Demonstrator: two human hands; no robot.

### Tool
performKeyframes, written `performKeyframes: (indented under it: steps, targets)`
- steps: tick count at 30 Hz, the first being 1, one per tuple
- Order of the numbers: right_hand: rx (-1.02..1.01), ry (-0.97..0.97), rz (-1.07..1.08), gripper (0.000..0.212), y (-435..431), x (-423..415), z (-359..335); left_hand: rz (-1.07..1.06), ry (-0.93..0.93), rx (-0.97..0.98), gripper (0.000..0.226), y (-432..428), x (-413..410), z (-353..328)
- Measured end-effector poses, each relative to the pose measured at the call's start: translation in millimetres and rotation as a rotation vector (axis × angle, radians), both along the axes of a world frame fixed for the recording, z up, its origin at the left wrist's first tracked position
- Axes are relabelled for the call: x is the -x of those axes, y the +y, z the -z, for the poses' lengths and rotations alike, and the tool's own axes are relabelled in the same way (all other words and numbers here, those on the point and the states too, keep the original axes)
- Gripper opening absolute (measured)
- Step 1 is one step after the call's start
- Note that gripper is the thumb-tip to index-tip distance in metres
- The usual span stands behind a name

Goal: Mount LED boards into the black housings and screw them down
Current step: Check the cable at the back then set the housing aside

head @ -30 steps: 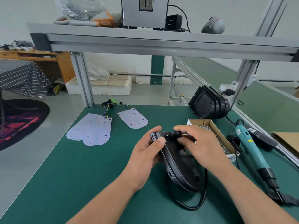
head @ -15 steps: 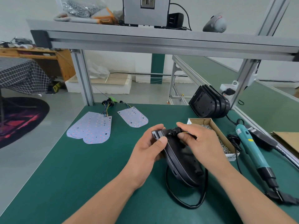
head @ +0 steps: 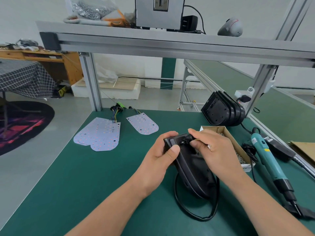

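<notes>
Head view: the green desk [head: 85,184] carries everything, and an aluminium shelf [head: 170,43] crosses above and beyond both grips. To the right of the right grip [head: 216,149] lies a teal electric screwdriver [head: 265,155], its bit end pointing away from the person and its black cord running off toward the near right edge. Beyond the right grip, a stack of black housings [head: 221,111] stands on edge against the frame post. Well to the left of the left grip [head: 160,155] a pile of LED boards [head: 98,133] lies flat, with a single LED board [head: 143,124] between that pile and the grips; coloured wires run from their far ends.

An open cardboard box [head: 238,143] sits just behind the right grip, which covers part of it; small silver screws [head: 240,158] fill its bottom. On the shelf a clear bag [head: 92,7] holds more metal parts.

The black housing [head: 192,176] in hand is tilted on edge between the grips, its rounded near end resting on the desk inside a loop of black cable [head: 187,213]. The left grip holds its far end, thumb pressed on the side wall and fingers curled behind. The right grip pinches a black fitting [head: 185,139] at that same far end, fingers curled over the housing's back.
</notes>
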State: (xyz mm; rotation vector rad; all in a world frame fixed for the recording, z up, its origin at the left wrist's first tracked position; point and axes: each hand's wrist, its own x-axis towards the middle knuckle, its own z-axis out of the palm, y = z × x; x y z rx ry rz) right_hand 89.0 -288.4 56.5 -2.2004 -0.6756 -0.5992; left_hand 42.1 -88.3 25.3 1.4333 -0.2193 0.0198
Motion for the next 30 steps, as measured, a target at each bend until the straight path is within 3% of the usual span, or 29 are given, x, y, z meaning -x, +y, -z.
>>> performKeyframes:
  steps: [5,12,16,20,22,25,28,30]
  targets:
    - [0.274,-0.08,-0.008,0.039,8,3,1,-0.031,-0.003,-0.013,0.048,0,-1,4]
    - [0.236,0.027,-0.029,0.041,4,3,1,-0.041,0.018,-0.025,0.047,2,-3,6]
    - [0.116,0.197,0.033,0.047,-1,3,3,-0.059,0.073,0.048,0.044,1,-4,9]
    - [0.024,0.208,0.091,0.055,-8,8,4,-0.1,0.115,0.099,0.044,6,-8,12]
    - [0.139,0.228,0.009,0.082,-12,18,0,-0.129,0.125,0.124,0.05,6,-9,11]
    - [0.503,0.197,-0.074,0.124,-13,32,-2,-0.205,0.12,0.092,0.053,4,-8,11]
    - [0.722,0.158,-0.021,0.118,-7,39,-4,-0.28,0.122,0.027,0.059,4,-8,9]
    - [0.68,0.105,0.018,0.097,-3,41,-5,-0.271,0.111,0.013,0.057,3,-7,8]
